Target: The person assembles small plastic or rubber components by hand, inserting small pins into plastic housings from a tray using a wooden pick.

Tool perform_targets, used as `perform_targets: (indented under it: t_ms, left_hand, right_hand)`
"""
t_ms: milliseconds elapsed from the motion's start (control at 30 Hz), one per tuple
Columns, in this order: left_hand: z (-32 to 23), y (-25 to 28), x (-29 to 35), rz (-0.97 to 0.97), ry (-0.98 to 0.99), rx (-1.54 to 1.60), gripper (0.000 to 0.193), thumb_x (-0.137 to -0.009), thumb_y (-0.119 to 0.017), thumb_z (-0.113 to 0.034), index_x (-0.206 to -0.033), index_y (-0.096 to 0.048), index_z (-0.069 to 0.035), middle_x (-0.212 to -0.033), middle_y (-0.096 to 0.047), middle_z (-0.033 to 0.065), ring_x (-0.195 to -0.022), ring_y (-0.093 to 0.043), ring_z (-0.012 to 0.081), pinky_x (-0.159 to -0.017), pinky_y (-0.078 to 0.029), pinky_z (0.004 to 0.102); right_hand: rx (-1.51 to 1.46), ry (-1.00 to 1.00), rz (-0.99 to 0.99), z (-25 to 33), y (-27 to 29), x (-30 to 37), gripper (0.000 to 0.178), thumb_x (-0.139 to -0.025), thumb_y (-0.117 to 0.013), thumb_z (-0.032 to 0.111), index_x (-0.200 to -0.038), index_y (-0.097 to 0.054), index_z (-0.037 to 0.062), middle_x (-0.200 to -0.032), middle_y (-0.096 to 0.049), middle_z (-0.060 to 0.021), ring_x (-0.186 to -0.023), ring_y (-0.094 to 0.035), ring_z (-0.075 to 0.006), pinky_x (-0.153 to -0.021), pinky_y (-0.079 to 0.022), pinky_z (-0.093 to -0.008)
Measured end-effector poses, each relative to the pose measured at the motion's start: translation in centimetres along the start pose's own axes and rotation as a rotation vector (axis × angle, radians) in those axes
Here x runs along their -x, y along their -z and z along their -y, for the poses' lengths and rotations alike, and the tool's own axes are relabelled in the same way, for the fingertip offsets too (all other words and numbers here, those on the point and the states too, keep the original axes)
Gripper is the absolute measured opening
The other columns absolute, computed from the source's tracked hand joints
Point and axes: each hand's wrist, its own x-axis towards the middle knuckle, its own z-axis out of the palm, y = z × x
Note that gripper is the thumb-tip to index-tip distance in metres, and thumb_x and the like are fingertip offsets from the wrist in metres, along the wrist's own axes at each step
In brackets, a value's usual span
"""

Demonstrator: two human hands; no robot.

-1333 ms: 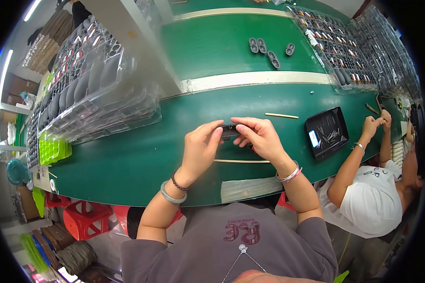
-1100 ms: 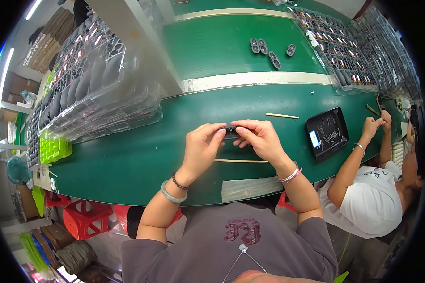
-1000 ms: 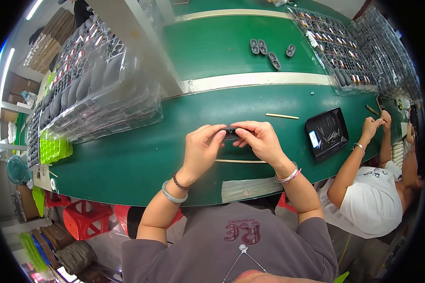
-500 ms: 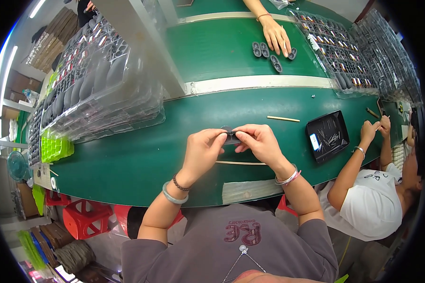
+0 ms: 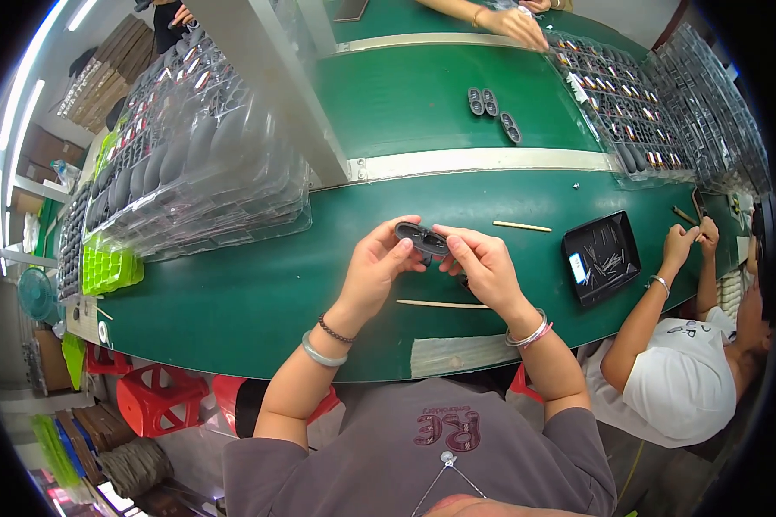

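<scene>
Between my hands, above the green table, is a dark grey oval earbud case, its hollow inner side tilted up. My left hand grips its left end between thumb and fingers. The right end is held in my right hand, thumb in front. Under my right fingers shows a small dark piece, too hidden to name. A thin wooden stick lies on the table just below my hands, and a second stick lies farther right.
A black tray with thin metal pins stands to the right, near a co-worker's hands. Stacked clear trays rise at left beside a metal post. Across the metal strip lie several earbud cases and another person's hand.
The earbud case in my hands has turned so its hollow inside shows. The far person's hand has moved back toward the filled tray, and one case there is gone from the table.
</scene>
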Motion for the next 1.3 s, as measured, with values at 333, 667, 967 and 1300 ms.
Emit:
perform_targets:
  t_ms: [333,667,967,1300]
  left_hand:
    - [-0.2,-0.1,0.1,0.008,-0.063,-0.108,0.034,-0.091,-0.055,-0.013,-0.123,-0.05,0.0,-0.099,-0.057,0.0046,-0.086,-0.055,0.0102,-0.075,-0.052,0.0262]
    - [-0.3,-0.1,0.2,0.014,-0.081,-0.129,0.033,-0.092,-0.054,-0.011,-0.123,-0.05,-0.001,-0.098,-0.058,0.0041,-0.085,-0.055,0.0094,-0.076,-0.051,0.0255]
    - [-0.2,0.3,0.0,-0.035,-0.046,-0.202,0.029,-0.09,-0.057,-0.014,-0.116,-0.053,0.0,-0.094,-0.06,0.0071,-0.079,-0.062,0.0135,-0.073,-0.054,0.0291]
    - [-0.7,0.7,-0.4,-0.053,0.064,-0.114,0.02,-0.091,-0.055,-0.019,-0.101,-0.055,-0.002,-0.076,-0.06,0.006,-0.058,-0.058,0.0126,-0.052,-0.052,0.0271]
  right_hand:
    - [-0.112,-0.022,0.038,-0.2,0.2,-0.3,0.029,-0.094,-0.05,0.017,-0.116,-0.06,0.0014,-0.082,-0.064,-0.0032,-0.068,-0.058,-0.0082,-0.062,-0.049,-0.0226]
    - [-0.109,0.003,0.072,0.0,0.3,0.0,0.03,-0.093,-0.047,0.011,-0.12,-0.058,0.0028,-0.091,-0.063,-0.0061,-0.073,-0.058,-0.0091,-0.063,-0.05,-0.0235]
    - [-0.116,-0.006,0.085,-0.1,0.7,-0.2,0.029,-0.092,-0.046,0.007,-0.118,-0.059,0.002,-0.089,-0.064,-0.0063,-0.072,-0.059,-0.0101,-0.063,-0.05,-0.0239]
    - [0.418,0.308,-0.049,0.4,0.2,-0.2,0.014,-0.081,-0.061,0.005,-0.094,-0.064,0.0022,-0.079,-0.061,-0.008,-0.067,-0.06,-0.0191,-0.058,-0.047,-0.0292]
